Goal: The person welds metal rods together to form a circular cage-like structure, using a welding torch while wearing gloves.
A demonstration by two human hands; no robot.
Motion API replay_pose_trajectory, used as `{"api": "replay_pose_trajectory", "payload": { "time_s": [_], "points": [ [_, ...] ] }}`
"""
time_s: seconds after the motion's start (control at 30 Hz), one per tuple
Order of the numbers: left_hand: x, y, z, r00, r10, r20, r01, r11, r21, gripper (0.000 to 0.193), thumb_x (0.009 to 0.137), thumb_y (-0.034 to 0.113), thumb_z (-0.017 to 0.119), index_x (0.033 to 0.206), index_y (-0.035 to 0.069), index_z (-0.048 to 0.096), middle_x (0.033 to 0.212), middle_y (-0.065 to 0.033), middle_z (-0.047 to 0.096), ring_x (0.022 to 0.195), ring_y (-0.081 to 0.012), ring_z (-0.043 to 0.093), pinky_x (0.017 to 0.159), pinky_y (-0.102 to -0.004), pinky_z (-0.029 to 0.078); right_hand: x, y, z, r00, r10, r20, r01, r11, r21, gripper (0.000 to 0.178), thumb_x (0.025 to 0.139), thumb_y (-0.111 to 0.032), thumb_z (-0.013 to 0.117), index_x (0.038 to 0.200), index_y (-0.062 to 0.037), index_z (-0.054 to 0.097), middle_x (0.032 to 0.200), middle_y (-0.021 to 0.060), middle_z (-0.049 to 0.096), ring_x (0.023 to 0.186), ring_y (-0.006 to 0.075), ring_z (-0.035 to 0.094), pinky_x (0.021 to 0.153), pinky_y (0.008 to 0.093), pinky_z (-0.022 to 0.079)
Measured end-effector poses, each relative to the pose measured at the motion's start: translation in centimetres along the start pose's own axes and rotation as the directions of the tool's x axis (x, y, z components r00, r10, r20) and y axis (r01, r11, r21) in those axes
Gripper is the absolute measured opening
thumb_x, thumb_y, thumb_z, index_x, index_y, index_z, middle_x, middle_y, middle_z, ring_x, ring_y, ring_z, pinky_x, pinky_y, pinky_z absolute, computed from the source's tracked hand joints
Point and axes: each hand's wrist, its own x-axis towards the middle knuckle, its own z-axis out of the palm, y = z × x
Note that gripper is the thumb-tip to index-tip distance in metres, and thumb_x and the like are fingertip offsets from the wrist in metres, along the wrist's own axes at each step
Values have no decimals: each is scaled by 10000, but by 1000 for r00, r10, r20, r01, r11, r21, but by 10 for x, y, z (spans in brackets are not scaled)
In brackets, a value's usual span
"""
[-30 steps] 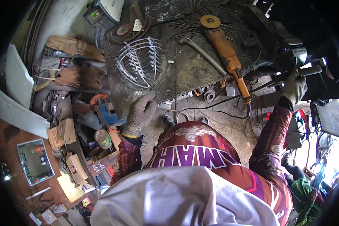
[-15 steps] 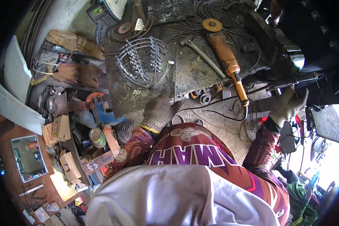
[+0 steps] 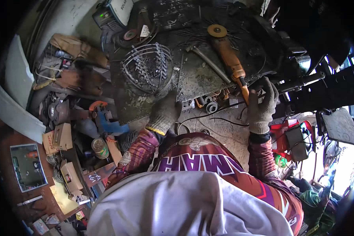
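Note:
My left hand (image 3: 163,115), in a grey knitted glove with a yellow cuff edge, is at the bench's front edge. Its fingers point toward the bench, partly lost in shadow, and nothing shows in them. Beyond it lies a round frame of bent metal rods (image 3: 147,69) with two twisted, spiky strips inside. My right hand (image 3: 263,105), also gloved, is raised with thumb and fingers apart beside the rear end of an orange angle grinder (image 3: 231,61). The grinder lies on the bench with its tan disc at the far end. A hammer (image 3: 208,62) rests just left of it.
The dark metal bench (image 3: 135,104) carries coiled wire and a small disc (image 3: 130,34) at the back. A welding machine (image 3: 113,15) stands far left. Blue and orange clamps (image 3: 106,116) and an open tin (image 3: 100,147) are left. The grinder's black cable (image 3: 208,114) hangs below the bench.
My right hand has moved left and inward, from out by the right-hand bar to beside the grinder's rear end. My left hand stays near the bench edge. The view has darkened.

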Motion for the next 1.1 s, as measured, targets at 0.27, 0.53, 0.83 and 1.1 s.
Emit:
{"api": "replay_pose_trajectory", "payload": {
  "time_s": [0.27,0.53,0.83,1.1],
  "points": [
    [-5,-32,-3,997,67,48,-71,994,82,583,923,244,603,1479,130,473,837,-218,710,745,-417,705,669,-535,557,-32,-40,21,982,-38,186,16,993,117,466,902,-42,691,1359,-35,603,1266,187,607,1094,297,658,951,396,545],
    [-1,-54,-6,953,275,123,-283,958,48,431,924,268,577,1321,107,532,807,-179,722,747,-421,711,683,-574,549,-44,-78,47,981,-41,189,40,999,13,419,864,-75,762,1268,-42,657,1151,138,669,996,258,689,909,361,545],
    [6,-80,18,862,477,-172,-491,869,-52,341,942,230,585,1263,118,603,699,-129,664,610,-358,669,539,-526,519,50,-55,71,994,56,93,-64,995,81,318,933,-165,696,1227,-41,691,1104,145,711,1010,268,699,890,348,541],
    [7,-72,-3,873,443,-202,-477,864,-164,394,902,201,668,1290,138,647,692,-162,650,606,-357,660,546,-485,508,207,22,119,851,383,358,-415,910,13,393,982,-351,619,1200,-41,719,1119,84,745,1010,169,690,913,318,518]
  ]
}}
